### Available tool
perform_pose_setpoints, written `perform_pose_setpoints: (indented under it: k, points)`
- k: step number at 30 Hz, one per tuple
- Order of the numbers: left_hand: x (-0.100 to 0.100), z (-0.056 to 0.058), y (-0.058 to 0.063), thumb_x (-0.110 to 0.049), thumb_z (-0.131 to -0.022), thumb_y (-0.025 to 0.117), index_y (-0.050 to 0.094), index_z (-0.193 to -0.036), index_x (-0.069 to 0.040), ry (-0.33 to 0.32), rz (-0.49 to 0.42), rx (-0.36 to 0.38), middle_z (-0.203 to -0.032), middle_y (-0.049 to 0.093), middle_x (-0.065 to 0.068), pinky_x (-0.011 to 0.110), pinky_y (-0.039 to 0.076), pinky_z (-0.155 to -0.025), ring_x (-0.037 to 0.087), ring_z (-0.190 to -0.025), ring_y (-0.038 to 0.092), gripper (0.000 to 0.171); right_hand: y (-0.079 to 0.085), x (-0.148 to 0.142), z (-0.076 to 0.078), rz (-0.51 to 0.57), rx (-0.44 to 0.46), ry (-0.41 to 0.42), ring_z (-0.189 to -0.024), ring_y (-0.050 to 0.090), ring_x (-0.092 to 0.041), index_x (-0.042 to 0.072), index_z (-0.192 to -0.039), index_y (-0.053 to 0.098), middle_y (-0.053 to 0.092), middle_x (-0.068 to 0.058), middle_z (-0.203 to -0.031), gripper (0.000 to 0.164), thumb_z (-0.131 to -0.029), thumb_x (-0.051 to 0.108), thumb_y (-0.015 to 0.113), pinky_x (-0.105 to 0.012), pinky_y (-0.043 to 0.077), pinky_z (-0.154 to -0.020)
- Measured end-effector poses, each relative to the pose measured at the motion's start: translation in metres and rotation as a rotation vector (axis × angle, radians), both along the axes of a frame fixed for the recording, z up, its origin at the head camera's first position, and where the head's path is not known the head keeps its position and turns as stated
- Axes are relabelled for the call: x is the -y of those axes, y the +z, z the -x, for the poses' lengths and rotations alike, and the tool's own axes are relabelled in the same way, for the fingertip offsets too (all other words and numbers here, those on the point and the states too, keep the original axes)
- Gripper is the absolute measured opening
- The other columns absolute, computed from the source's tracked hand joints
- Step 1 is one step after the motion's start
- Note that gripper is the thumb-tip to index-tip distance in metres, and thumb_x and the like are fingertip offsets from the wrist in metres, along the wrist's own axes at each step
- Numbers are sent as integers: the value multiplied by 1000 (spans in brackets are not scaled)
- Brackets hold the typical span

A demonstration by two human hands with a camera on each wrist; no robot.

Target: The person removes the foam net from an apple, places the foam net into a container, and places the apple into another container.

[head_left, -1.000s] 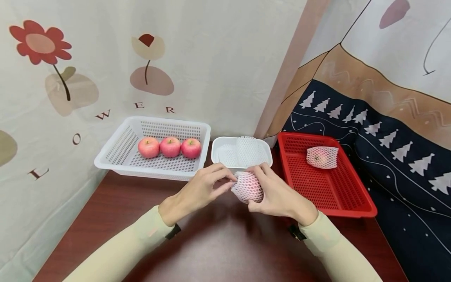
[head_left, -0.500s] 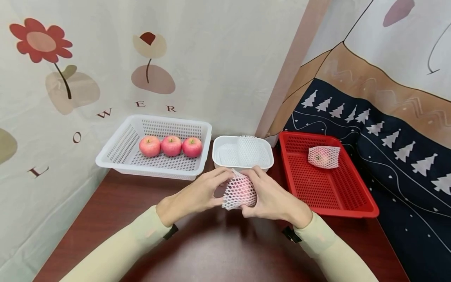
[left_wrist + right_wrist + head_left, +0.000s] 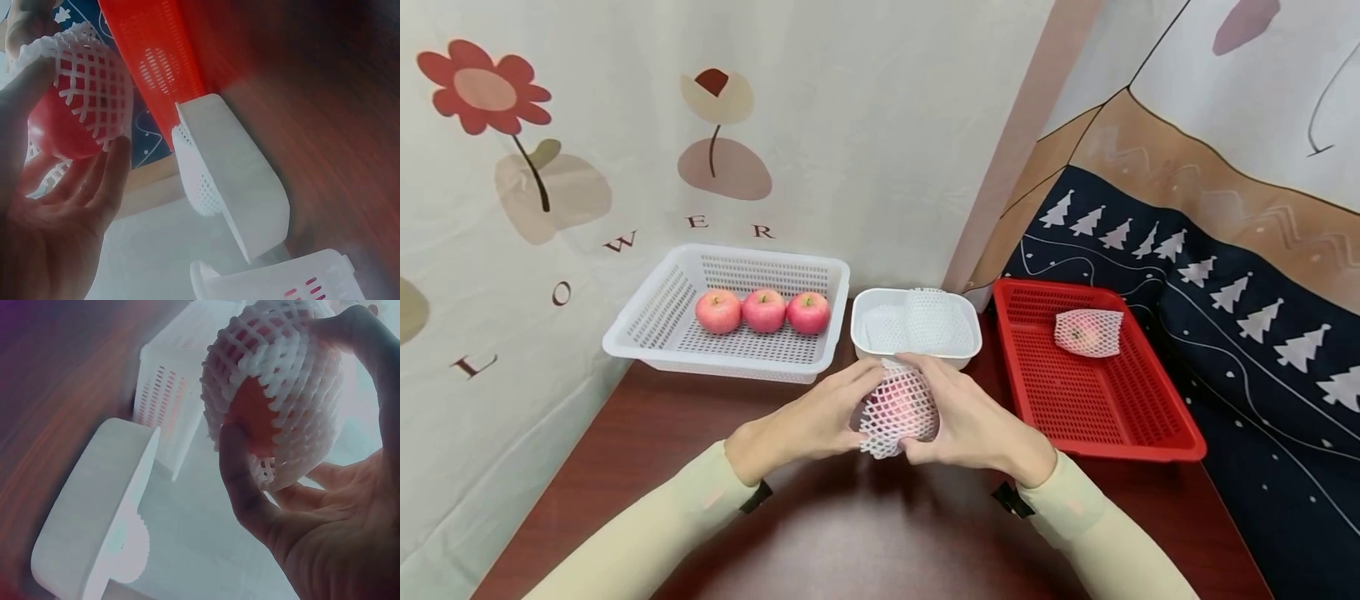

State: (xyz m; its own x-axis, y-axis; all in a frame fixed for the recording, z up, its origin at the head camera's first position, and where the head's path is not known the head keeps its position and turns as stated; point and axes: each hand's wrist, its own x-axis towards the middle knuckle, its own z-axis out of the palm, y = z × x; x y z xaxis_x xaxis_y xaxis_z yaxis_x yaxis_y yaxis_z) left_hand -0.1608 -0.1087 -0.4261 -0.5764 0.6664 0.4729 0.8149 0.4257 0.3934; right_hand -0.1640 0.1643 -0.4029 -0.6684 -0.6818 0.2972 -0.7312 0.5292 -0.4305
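Over the table, both hands hold one red apple (image 3: 59, 128) partly covered by a white foam net sleeve (image 3: 898, 410). My left hand (image 3: 816, 414) grips its left side, with thumb and fingertips at the net's edge. On the opposite side my right hand (image 3: 981, 421) curls round the netted apple. Bare red skin shows through an opening of the net in both wrist views. Beyond the hands stands a small white tub (image 3: 865, 337) with more foam nets (image 3: 928, 321) in it.
A white basket (image 3: 647, 354) at the left holds three bare apples (image 3: 764, 311). At the right, a red basket (image 3: 1150, 433) contains one netted apple (image 3: 1087, 332). Printed curtains (image 3: 865, 150) hang behind the brown table (image 3: 880, 533).
The netted apple has shifted left and slightly nearer to me with both hands. My left hand has gone from pinching the net's edge to spreading thumb and fingers round that side.
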Motion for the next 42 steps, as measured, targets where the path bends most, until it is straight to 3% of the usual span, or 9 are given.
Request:
perform_pose_setpoints:
  k: [5, 9, 13, 21, 32, 42]
  points:
    - [2, -2, 1, -1, -71, 102, 65, -143, -4, 34, 24, 42, -147, 65, 10, 38, 63, -109, 21, -129, 70, 82, -1, -1, 0, 17, -9, 48, -138, 66, -16, 12, -172, 48, 65, -2, -158, 103, -85, 36, 96, -42, 62, -115]
    - [2, -5, 1, -20, -79, 107, 62, -148, -5, 61, 38, 55, -150, 62, 9, 37, 64, -108, 19, -129, 69, 84, -1, -1, 0, 13, -3, 74, -145, 64, -19, 11, -173, 48, 64, -3, -161, 100, -90, 35, 98, -45, 59, -122]
    - [3, -7, -1, -31, -78, 108, 57, -148, -6, 87, 37, 33, -148, 59, 8, 35, 65, -103, 17, -124, 68, 91, -2, -2, -1, -13, -12, 83, -151, 62, -23, 10, -175, 45, 63, -6, -165, 102, -93, 37, 100, -49, 56, -128]
    - [7, -6, -1, -24, -67, 109, 54, -149, -3, 128, -9, 25, -142, 63, 11, 39, 64, -108, 19, -126, 66, 100, 1, -5, 1, 4, -80, 116, -152, 66, -23, 7, -172, 49, 66, -9, -164, 97, -93, 29, 102, -45, 56, -129]
    - [8, -2, 2, -22, -69, 109, 50, -151, -6, 125, -56, 74, -138, 66, 8, 38, 64, -105, 17, -124, 67, 103, 7, -9, 1, 13, -195, 102, -145, 72, -21, 15, -165, 62, 66, -7, -160, 81, -94, 23, 100, -41, 63, -120]
    - [9, 2, 0, -21, -68, 111, 55, -150, -4, 97, -68, 7, -146, 63, 9, 41, 61, -114, 21, -134, 63, 101, 6, -12, 3, 15, -287, 78, -145, 69, -23, 16, -159, 67, 71, -5, -156, 69, -95, 20, 95, -44, 61, -120]
